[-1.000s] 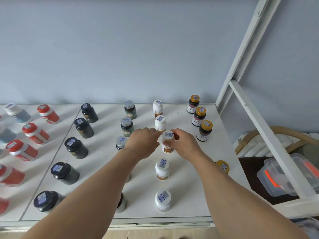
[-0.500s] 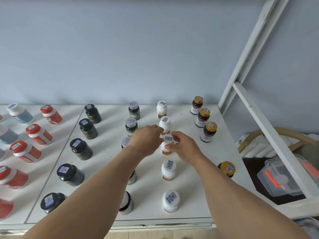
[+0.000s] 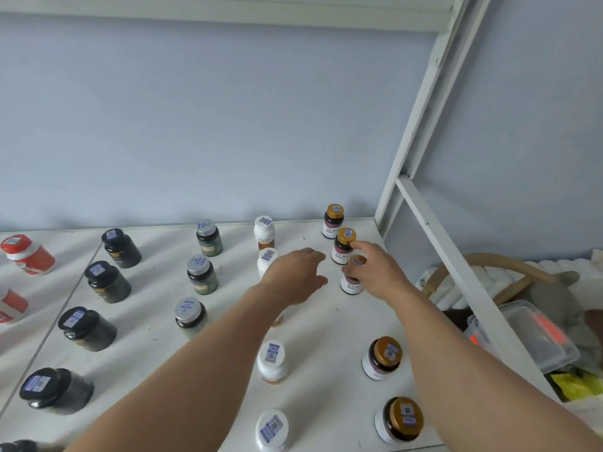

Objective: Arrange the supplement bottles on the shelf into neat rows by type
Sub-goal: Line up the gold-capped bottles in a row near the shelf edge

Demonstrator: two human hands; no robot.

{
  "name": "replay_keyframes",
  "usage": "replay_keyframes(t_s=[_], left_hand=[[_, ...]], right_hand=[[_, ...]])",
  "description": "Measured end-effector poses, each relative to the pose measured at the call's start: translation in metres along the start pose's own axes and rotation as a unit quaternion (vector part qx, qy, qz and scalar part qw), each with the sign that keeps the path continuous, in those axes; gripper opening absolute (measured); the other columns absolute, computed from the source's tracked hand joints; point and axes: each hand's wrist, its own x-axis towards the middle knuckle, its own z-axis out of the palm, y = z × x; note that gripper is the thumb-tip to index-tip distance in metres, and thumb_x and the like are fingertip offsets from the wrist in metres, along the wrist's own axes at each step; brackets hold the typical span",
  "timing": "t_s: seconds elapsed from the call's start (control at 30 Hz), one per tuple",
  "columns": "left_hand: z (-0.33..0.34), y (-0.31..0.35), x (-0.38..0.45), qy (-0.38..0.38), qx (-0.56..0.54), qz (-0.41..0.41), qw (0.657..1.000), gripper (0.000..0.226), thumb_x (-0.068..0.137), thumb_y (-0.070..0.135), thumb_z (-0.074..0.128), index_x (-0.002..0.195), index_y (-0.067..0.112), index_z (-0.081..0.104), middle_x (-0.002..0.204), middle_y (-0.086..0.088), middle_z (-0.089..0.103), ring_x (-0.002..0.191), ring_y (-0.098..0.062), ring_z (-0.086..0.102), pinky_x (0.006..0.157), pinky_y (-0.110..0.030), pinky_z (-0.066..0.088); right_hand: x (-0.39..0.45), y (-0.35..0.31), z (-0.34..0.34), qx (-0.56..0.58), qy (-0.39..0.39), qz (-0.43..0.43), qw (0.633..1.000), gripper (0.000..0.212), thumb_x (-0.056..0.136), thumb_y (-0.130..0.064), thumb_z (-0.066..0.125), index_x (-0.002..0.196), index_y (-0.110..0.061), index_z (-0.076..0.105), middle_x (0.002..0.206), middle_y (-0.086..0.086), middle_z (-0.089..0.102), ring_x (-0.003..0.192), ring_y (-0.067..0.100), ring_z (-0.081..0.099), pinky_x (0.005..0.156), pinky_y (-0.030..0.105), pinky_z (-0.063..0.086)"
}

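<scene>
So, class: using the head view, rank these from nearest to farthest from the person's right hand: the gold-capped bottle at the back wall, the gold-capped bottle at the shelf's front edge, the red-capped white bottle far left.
1. Gold-capped bottle at the back wall, just behind the right hand.
2. Gold-capped bottle at the front edge, near the camera.
3. Red-capped white bottle, far left.

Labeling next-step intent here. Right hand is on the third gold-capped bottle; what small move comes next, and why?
Probably nudge the gripped gold-capped dark bottle slightly to line up with the two gold-capped bottles behind it, then let go. The right hand holds it by its upper part while it stands on the white shelf. The left hand hovers open, holding nothing.
</scene>
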Motion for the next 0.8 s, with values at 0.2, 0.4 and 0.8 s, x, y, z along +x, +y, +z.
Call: replay_keyframes(t_s=[0.2, 0.4, 0.8], left_hand=[[0.021, 0.020, 0.029, -0.073, -0.106, -0.070, 0.989, 0.067, 0.089, 0.040, 0.064, 0.147, 0.023, 0.034, 0.147, 0.002, 0.045, 0.132, -0.020, 0.044, 0.106, -0.034, 0.040], [0.036, 0.021, 0.038, -0.114, -0.235, -0.105, 0.960, 0.074, 0.080, 0.037, 0.074, 0.144, 0.023, 0.039, 0.137, 0.003, 0.053, 0.121, -0.016, 0.053, 0.099, -0.030, 0.045], [0.034, 0.023, 0.039, -0.151, -0.353, -0.099, 0.918, 0.042, 0.084, 0.037, 0.071, 0.122, 0.025, 0.062, 0.113, 0.004, 0.068, 0.104, -0.018, 0.062, 0.092, -0.032, 0.050]], right_hand=[[0.021, 0.027, -0.001, -0.012, -0.057, 0.013, 0.998, 0.056, 0.090, -0.025, 0.066, 0.141, -0.028, 0.045, 0.136, 0.000, 0.056, 0.116, 0.022, 0.054, 0.087, 0.028, 0.040], [0.028, 0.024, -0.014, 0.010, -0.058, 0.004, 0.998, 0.058, 0.085, -0.031, 0.073, 0.137, -0.023, 0.048, 0.131, -0.003, 0.058, 0.104, 0.014, 0.053, 0.085, 0.027, 0.039], [0.034, 0.019, -0.023, 0.076, -0.042, 0.015, 0.996, 0.044, 0.075, -0.045, 0.079, 0.112, -0.023, 0.067, 0.102, -0.007, 0.070, 0.094, 0.012, 0.065, 0.088, 0.036, 0.054]])
